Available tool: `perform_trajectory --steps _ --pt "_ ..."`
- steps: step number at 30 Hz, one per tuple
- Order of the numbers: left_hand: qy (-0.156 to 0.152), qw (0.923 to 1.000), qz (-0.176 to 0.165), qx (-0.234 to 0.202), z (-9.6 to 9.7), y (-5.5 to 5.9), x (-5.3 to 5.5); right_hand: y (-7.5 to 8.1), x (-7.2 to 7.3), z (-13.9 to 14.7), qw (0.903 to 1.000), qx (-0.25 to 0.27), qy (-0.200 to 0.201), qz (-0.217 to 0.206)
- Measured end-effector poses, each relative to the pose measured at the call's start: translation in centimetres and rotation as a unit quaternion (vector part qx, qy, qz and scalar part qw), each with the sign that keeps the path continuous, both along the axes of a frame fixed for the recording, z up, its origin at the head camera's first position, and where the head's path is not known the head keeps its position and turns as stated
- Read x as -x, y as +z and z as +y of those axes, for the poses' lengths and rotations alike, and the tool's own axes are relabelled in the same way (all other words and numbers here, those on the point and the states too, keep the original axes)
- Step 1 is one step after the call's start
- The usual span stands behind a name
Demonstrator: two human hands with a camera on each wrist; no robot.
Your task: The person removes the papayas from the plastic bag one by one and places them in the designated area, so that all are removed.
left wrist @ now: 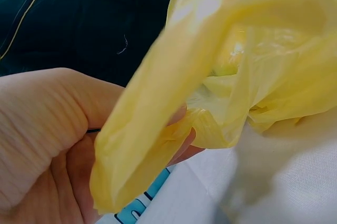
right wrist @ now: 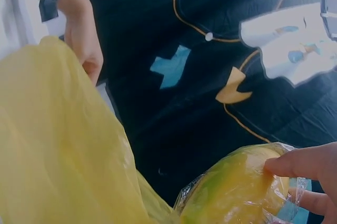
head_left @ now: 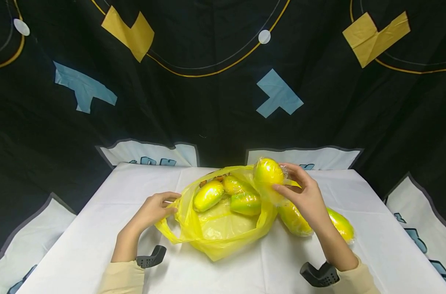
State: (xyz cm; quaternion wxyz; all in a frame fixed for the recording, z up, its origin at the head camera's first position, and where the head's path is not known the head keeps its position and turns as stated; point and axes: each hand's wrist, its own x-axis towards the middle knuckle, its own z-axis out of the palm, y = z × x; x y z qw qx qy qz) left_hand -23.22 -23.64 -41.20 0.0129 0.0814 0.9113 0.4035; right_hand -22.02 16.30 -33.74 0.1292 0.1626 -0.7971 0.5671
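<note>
Three fruits [head_left: 209, 196] inside a yellow bag [head_left: 223, 247], left fingers [head_left: 170, 195] around its edge, right fingers [head_left: 295, 169] around another fruit [head_left: 268, 173].

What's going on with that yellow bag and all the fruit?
A person's left hand holds the side of a yellow bag, its mouth open. The right hand grips a plastic-wrapped fruit at the bag's edge. Three more fruits lie inside, and two others rest on the white table beside it.

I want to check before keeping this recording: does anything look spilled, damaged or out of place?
Nothing looks spilled, damaged or misplaced. The yellow bag gapes unevenly, but that seems ordinary: the left hand pinches one side, and the right hand holds a wrapped fruit at the other.
</note>
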Motion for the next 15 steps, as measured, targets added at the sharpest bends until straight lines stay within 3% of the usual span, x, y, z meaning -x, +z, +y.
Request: perform_trajectory --steps 15 --pt "0.008 0.9999 -0.008 -0.003 -0.1 0.0 0.0 0.1 -0.6 3.3 0.9977 -0.010 -0.066 -0.012"
